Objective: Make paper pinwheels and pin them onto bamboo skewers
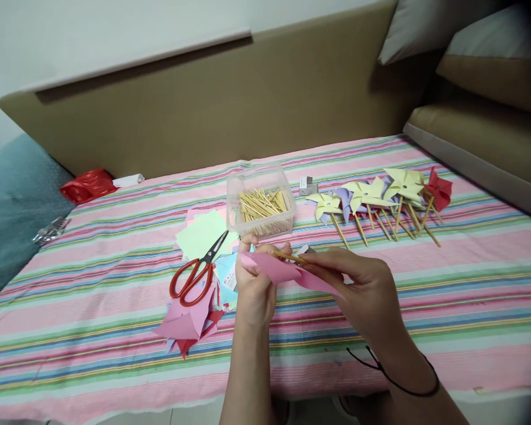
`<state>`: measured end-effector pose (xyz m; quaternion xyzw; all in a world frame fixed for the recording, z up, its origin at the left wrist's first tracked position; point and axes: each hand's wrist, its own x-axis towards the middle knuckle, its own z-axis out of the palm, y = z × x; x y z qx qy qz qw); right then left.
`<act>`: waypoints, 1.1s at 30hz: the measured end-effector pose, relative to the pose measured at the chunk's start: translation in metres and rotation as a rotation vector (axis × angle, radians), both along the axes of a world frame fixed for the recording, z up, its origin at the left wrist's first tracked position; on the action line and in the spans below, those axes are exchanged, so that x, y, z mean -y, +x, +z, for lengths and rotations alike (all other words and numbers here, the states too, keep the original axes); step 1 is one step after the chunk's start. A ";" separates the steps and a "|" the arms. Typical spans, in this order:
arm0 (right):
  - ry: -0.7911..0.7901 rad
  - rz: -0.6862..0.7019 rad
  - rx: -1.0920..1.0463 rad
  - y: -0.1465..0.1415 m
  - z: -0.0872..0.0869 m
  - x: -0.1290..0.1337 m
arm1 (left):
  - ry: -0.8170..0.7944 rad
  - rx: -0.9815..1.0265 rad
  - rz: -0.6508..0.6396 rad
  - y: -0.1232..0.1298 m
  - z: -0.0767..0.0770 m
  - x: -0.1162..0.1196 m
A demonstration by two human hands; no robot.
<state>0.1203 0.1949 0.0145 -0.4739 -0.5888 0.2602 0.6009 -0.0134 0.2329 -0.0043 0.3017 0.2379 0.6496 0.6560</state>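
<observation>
Above the front of the striped cloth, my left hand (pixel 254 289) is closed on a pink paper pinwheel (pixel 277 268), seen nearly edge-on. My right hand (pixel 358 277) pinches a thin wooden stick (pixel 287 255) that lies along the paper's upper side. Part of the pink paper also runs under the right fingers. Whether the stick is fixed to the paper cannot be made out. Just left of my hands lie red-handled scissors (pixel 196 277), on sheets of coloured paper (pixel 201 233). Below them is a pile of cut pink and red paper pieces (pixel 186 319).
A clear plastic box (pixel 261 177) of wooden sticks stands behind my hands. Finished pinwheels (pixel 365 192) on sticks lie to the right, near a small grey box (pixel 307 186). A red plastic bag (pixel 88 186) sits far left. The sofa back (pixel 212 106) borders the striped cloth (pixel 115 283).
</observation>
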 end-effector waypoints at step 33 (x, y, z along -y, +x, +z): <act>0.082 -0.014 0.043 -0.009 0.002 -0.001 | -0.122 0.030 0.115 0.001 -0.006 0.002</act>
